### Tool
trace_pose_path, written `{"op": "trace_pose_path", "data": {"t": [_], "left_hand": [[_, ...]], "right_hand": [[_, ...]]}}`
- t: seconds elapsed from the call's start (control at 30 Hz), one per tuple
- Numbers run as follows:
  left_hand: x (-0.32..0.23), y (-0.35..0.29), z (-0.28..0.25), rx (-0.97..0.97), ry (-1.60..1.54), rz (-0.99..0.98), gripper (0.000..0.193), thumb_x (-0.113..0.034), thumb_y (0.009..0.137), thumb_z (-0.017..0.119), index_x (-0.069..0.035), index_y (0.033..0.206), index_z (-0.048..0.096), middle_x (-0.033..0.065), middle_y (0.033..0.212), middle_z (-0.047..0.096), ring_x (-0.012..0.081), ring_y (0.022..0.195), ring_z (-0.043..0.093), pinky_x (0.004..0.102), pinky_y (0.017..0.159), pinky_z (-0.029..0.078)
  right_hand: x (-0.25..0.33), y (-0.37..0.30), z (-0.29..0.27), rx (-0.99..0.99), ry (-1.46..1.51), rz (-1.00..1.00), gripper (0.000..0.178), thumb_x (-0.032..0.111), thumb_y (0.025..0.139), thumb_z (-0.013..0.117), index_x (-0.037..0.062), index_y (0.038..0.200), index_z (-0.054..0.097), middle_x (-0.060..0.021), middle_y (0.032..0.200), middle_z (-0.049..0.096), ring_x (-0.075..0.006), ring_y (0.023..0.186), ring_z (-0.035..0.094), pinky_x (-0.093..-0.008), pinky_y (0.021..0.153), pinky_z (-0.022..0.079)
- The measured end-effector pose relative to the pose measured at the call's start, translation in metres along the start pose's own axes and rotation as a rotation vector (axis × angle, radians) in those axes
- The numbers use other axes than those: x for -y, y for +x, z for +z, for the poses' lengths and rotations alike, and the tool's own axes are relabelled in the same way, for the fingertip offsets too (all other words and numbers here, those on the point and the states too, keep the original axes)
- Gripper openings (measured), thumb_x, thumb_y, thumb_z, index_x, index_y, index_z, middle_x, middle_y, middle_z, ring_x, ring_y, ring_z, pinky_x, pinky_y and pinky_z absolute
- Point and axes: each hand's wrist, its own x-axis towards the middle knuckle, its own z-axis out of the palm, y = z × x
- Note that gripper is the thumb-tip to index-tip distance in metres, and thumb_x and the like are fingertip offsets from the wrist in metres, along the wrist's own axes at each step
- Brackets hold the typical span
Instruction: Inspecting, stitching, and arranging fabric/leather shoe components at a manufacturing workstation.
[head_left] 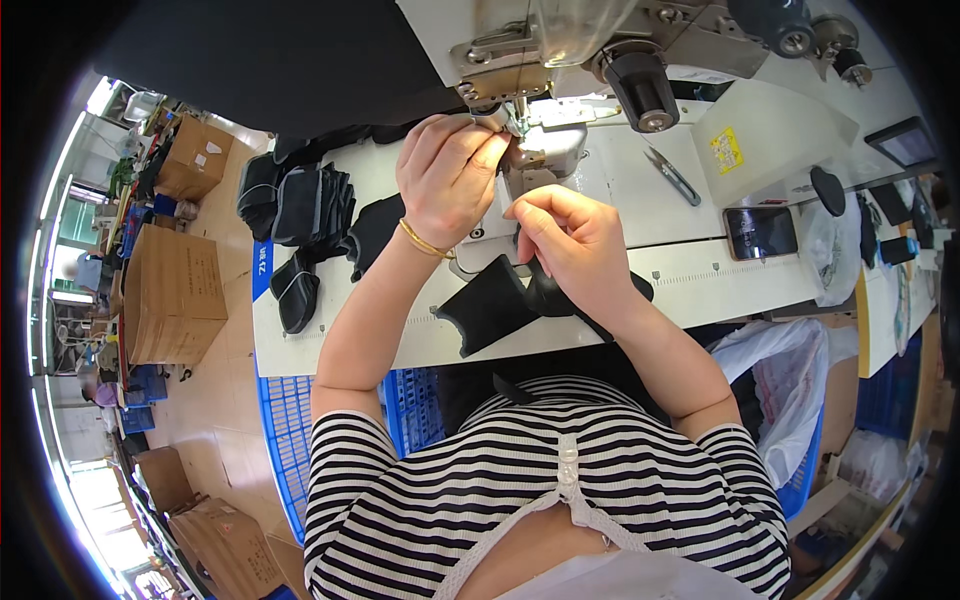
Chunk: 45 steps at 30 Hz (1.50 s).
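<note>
My left hand (pixel 447 175) is up at the needle area of a sewing machine (pixel 545 150), its fingers pressed together close under the presser foot. What its fingertips pinch is hidden. Just to the right and nearer to me, my right hand (pixel 572 245) is closed, thumb against curled fingers, on a black fabric piece (pixel 548 295) that hangs below it. Another black fabric piece (pixel 487 308) lies on the table's front part, between my forearms. Left of my left forearm are stacked black fabric pieces (pixel 313 205) and a tied black bundle (pixel 295 293).
Thread snips (pixel 673 177) and a dark phone (pixel 760 233) lie right of the machine on the white table (pixel 380 345). A clear plastic bag (pixel 830 260) hangs at the right edge. Blue crates (pixel 415 408) stand under the table; cardboard boxes (pixel 172 295) stand on the floor leftward.
</note>
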Motion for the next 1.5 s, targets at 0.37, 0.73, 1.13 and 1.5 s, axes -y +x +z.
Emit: {"op": "trace_pose_path", "data": {"t": [0.37, 0.73, 1.13, 1.5], "left_hand": [[0.003, 0.0, 0.003, -0.011, -0.003, 0.01, 0.025, 0.0, 0.058, 0.071, -0.002, 0.083, 0.068, 0.0042, 0.084, 0.063, 0.0214, 0.077, 0.062, 0.0332, 0.068, 0.051], [0.002, -0.004, 0.002, -0.037, -0.042, 0.025, 0.026, 0.001, 0.059, 0.071, -0.002, 0.085, 0.068, 0.0047, 0.086, 0.064, 0.0215, 0.076, 0.062, 0.0336, 0.067, 0.05], [-0.001, -0.03, 0.011, 0.201, -0.103, -0.488, 0.028, 0.002, 0.068, 0.067, -0.006, 0.095, 0.062, 0.0078, 0.097, 0.061, 0.0318, 0.088, 0.059, 0.0388, 0.079, 0.047], [0.025, -0.109, -0.108, 0.832, -0.016, -0.331, 0.053, -0.003, 0.064, 0.066, -0.005, 0.117, 0.061, 0.0113, 0.118, 0.058, 0.0316, 0.111, 0.053, 0.0427, 0.096, 0.04]], "right_hand": [[-0.001, -0.004, -0.004, 0.019, -0.061, 0.023, 0.018, 0.014, 0.094, 0.058, 0.0005, 0.088, 0.067, -0.0002, 0.061, 0.061, -0.002, 0.055, 0.051, -0.0206, 0.049, 0.037], [-0.014, -0.015, -0.023, -0.02, -0.078, 0.008, 0.016, 0.012, 0.097, 0.057, 0.0003, 0.095, 0.068, -0.002, 0.065, 0.062, -0.0015, 0.051, 0.046, -0.0177, 0.047, 0.034], [-0.086, -0.039, -0.074, -0.244, -0.916, -0.172, 0.036, 0.021, 0.075, 0.08, 0.0021, 0.098, 0.062, -0.0103, 0.092, 0.058, -0.0264, 0.086, 0.06, -0.0385, 0.075, 0.047], [-0.098, -0.021, -0.057, -0.245, -1.109, -0.339, 0.042, 0.02, 0.07, 0.082, 0.0035, 0.103, 0.061, -0.0092, 0.096, 0.057, -0.0276, 0.092, 0.057, -0.04, 0.078, 0.042]]}}
